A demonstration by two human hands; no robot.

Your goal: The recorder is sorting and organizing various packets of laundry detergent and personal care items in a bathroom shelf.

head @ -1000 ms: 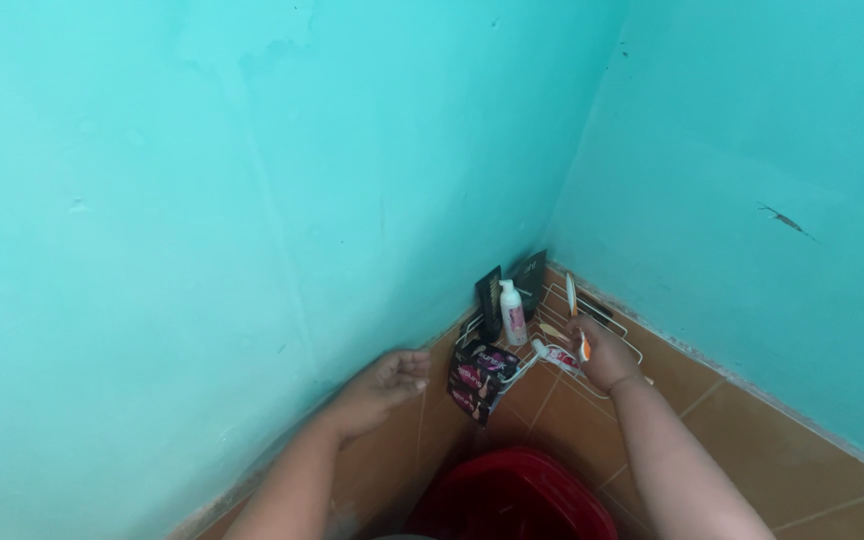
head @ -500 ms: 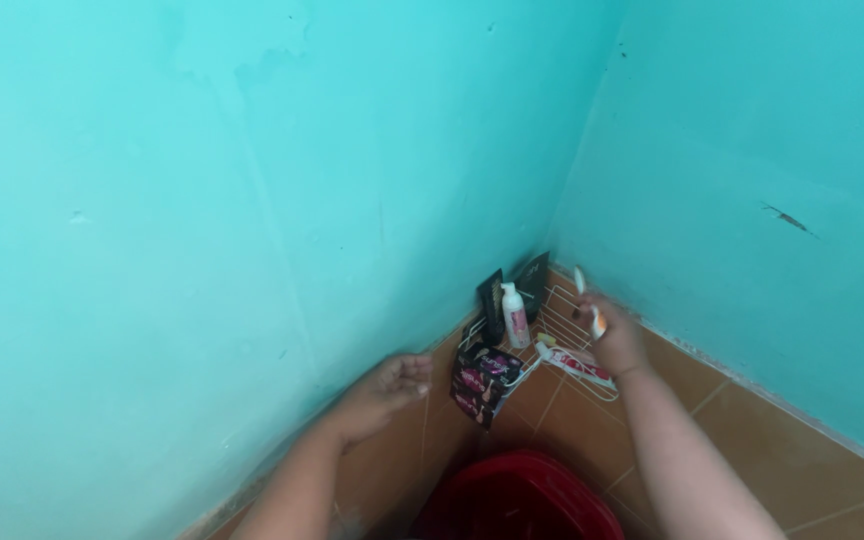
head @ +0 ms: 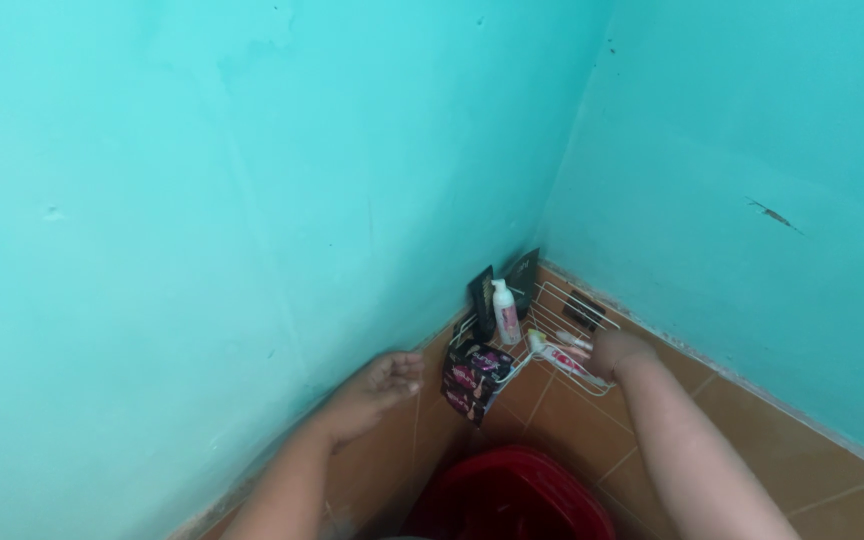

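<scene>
A white wire corner shelf point(head: 592, 322) hangs where the two turquoise walls meet. My right hand point(head: 619, 353) rests on its front rim, fingers curled around a white toothbrush point(head: 573, 340) that now lies low across the wires. Beside it lies a white and red toothpaste tube point(head: 555, 357). A white pump bottle point(head: 504, 312) stands at the shelf's left, with dark sachets point(head: 480, 296) leaning behind it. My left hand point(head: 377, 390) lies flat against the brown tiled wall, fingers apart and empty, just left of a hanging strip of dark and pink sachets point(head: 472, 376).
A red bucket point(head: 517, 495) stands below the shelf between my forearms. Brown tiles point(head: 772, 460) cover the lower wall; turquoise paint covers everything above.
My right hand has come down from holding the toothbrush upright above the shelf to laying it low on the wires. The left hand has stayed on the tiles.
</scene>
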